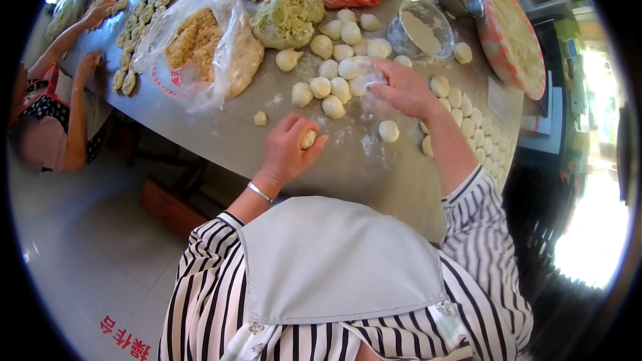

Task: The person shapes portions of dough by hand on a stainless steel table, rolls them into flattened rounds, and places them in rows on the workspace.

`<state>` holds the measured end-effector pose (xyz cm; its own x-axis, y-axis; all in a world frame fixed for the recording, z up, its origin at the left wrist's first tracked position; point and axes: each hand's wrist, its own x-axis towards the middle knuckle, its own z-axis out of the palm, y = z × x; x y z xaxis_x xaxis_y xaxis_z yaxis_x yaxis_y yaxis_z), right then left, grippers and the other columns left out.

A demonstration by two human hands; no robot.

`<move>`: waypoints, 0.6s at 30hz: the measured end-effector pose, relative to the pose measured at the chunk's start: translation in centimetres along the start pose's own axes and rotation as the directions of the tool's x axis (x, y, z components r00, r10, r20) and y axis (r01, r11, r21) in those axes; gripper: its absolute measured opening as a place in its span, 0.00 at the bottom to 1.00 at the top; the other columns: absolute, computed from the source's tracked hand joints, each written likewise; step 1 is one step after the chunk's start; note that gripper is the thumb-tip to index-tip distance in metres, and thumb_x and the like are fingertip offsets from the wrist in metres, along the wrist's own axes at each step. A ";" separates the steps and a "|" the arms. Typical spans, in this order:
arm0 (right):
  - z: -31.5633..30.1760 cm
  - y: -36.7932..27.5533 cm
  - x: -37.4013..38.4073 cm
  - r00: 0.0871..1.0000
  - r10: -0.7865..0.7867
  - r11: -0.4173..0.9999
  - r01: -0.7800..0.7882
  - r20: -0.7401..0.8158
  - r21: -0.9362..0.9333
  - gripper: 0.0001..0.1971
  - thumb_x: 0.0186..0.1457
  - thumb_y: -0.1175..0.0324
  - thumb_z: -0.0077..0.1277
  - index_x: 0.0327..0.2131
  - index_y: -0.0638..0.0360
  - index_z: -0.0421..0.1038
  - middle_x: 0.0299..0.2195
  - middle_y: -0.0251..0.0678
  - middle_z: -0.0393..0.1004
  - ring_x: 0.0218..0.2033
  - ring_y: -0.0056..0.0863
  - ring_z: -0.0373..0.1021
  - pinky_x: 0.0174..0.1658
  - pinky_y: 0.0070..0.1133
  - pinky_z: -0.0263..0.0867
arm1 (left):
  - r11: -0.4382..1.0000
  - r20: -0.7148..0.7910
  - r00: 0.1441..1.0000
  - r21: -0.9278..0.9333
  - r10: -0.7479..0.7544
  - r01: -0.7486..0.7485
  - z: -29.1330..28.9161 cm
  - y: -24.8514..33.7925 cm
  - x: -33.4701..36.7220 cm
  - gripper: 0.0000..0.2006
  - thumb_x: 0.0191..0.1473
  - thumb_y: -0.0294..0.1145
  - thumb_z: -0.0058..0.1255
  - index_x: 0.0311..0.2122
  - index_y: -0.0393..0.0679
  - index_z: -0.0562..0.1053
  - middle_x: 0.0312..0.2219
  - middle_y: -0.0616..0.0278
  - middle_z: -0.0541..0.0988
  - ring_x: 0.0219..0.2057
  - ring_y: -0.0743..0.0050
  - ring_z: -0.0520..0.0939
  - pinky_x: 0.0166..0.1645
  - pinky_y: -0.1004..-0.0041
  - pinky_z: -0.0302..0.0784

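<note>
My left hand (287, 145) is curled around a small dough ball (308, 139), with the thumb and fingers closed about it. Over the floured table my right hand (404, 88) reaches toward a cluster of white dough balls (333, 107). Its fingertips and the pale white patch beside them are smeared by motion, so what they hold, if anything, cannot be made out. One dough ball (388, 131) lies apart below my right hand. A small scrap of dough (261, 118) rests left of my left hand.
A plastic bag of crumbly brown filling (194, 46) and a green dough mound (286, 20) lie farther back. A bowl of flour (420, 30) stands beyond my right hand. Rows of dough rounds (476, 127) line the right edge. At far left, another person's hands (90, 63) work.
</note>
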<state>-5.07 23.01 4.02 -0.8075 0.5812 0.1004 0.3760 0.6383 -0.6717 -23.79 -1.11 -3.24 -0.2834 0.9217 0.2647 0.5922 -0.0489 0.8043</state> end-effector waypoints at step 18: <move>-8.1 11.5 6.3 0.869 0.466 0.699 -0.247 0.164 -0.671 0.15 0.57 0.63 0.55 0.44 0.55 0.83 0.41 0.49 0.83 0.42 0.47 0.80 0.47 0.34 0.74 | 1.000 0.001 1.000 0.009 -0.013 0.013 0.2 0.0 -0.3 0.12 0.50 0.35 0.69 0.38 0.47 0.77 0.32 0.59 0.79 0.32 0.54 0.82 0.35 0.62 0.78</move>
<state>-2.16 38.05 2.85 -0.6017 0.7198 -0.3463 0.7675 0.6410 -0.0013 -23.60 -1.30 -3.41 -0.2900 0.9228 0.2536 0.5955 -0.0334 0.8026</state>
